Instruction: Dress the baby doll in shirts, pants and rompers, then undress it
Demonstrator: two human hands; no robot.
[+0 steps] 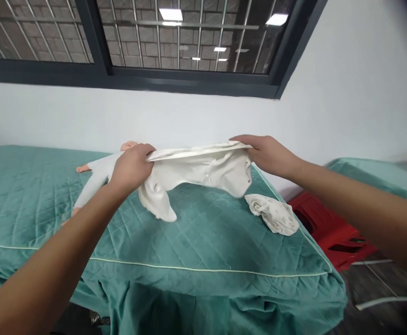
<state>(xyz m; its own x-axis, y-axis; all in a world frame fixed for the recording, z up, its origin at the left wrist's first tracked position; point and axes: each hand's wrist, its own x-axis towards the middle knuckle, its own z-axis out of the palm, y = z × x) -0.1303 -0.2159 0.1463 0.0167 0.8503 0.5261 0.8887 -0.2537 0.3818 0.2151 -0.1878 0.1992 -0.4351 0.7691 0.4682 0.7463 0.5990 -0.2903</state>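
the small garment (206, 170) is of white cloth, a little creamy in tone, and it seems soft and thin. it is in the air above the bed (206, 242), stretched sideways between the two hands. its upper edge is pulled into an almost straight, folded band, and below this band the cloth falls in loose creases. near the middle there is a small detail like a tie or a bow, too small to tell exactly. the lower edge curves upward in the centre; at the left a part like a sleeve hangs lower, with a rounded end, and at the right a wider flap hangs with small dark marks along its side. the left grip (132, 168) is closed on the left end of the upper edge, and the right grip (267, 154) pinches the right end. on the green quilted cover, below the right grip, lies a crumpled cloth (275, 216), whitish with a small print. behind the left arm lies a doll (100, 174) in pale clothing, partly hidden. farther out are a red plastic object (332, 228) beside the bed, the white wall (189, 116) and a dark-framed window (189, 84) with metal bars.
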